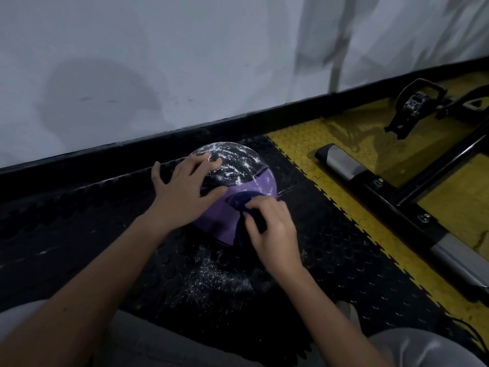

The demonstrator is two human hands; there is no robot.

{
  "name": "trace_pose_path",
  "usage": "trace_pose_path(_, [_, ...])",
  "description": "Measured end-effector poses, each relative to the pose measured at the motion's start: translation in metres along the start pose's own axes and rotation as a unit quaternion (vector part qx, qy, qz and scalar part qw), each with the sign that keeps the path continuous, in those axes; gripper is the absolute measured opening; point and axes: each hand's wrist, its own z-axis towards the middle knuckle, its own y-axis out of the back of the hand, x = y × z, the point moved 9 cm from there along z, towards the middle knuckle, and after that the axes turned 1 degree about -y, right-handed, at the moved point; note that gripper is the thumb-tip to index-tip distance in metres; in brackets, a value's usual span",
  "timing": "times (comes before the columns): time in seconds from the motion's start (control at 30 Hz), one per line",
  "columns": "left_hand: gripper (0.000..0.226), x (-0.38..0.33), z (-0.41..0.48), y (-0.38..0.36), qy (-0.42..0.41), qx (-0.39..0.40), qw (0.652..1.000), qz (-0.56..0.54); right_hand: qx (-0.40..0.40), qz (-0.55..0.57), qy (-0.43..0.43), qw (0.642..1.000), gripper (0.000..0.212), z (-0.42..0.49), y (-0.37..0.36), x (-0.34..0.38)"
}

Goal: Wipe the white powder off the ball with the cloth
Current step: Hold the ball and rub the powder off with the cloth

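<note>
- Ball (238, 178): purple and black, round, so no long axis to speak of; sits on the black studded mat (79, 221) just near of the wall's dark skirting, centre of the scene
- White powder (232, 160): thick on the black panel, which faces up and far, toward the wall (185, 62); the purple panel facing near looks mostly clean
- Seam between the panels: runs left to right across the crown, curving down at the right
- Left hand (182, 197): laid on the ball's upper left, fingers (211, 165) spread and fairly straight, tips at the edge of the powdered area; appears to steady the ball
- Right hand (275, 234): at the ball's near right side, fingers curled, pinching the cloth
- Cloth (242, 202): dark blue, bunched against the purple panel, a tail hanging down the near side
- Key relation: remaining powder lies up and far-left of the cloth, over the seam; the right hand is the nearer to wipe it, judged likely with a stroke away from the body or a roll of the ball toward the person
- Loose powder (211, 276): scattered on the mat near the ball
- Exercise machine frame (397, 207): right, on yellow tiles (344, 160)
</note>
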Motion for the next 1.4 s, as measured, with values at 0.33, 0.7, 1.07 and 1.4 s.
trace_pose_path(0.33, [0.078, -0.011, -0.013, -0.008, -0.036, 0.034, 0.998, 0.04, -0.097, 0.033, -0.091, 0.991, 0.013, 0.02, 0.026, -0.038])
trace_pose_path(0.7, [0.091, -0.01, -0.01, -0.01, -0.037, 0.019, 0.999, 0.018, -0.035, -0.058, -0.069, 0.995, 0.02, 0.021, 0.015, -0.035])
trace_pose_path(1.07, [0.088, -0.009, -0.008, -0.01, -0.017, 0.038, 0.999, -0.012, -0.026, -0.081, -0.064, 0.994, 0.025, 0.02, 0.012, -0.036])
trace_pose_path(1.4, [0.079, -0.013, -0.009, -0.009, -0.021, 0.043, 0.999, -0.023, -0.014, -0.079, -0.015, 0.997, 0.027, 0.018, 0.004, -0.016])
